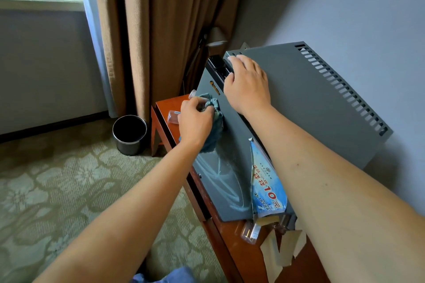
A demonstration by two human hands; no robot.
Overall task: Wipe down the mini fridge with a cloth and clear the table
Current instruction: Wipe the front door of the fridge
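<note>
A grey mini fridge (310, 103) stands on a red-brown wooden table (232, 236) against the wall. My left hand (195, 119) grips a bunched blue-green cloth (215, 126) against the fridge's front door, where damp wipe streaks show lower down. My right hand (247, 85) lies on the top front edge of the fridge, fingers curled over the edge near the black hinge strip. A blue printed sticker (266, 186) is peeling from the door's lower right.
Clear plastic cups (173, 117) lie on the table's far end. Torn tape and a clear wrapper (276, 239) sit on the near end. A black metal bin (130, 134) stands on the patterned carpet, by brown curtains (161, 30).
</note>
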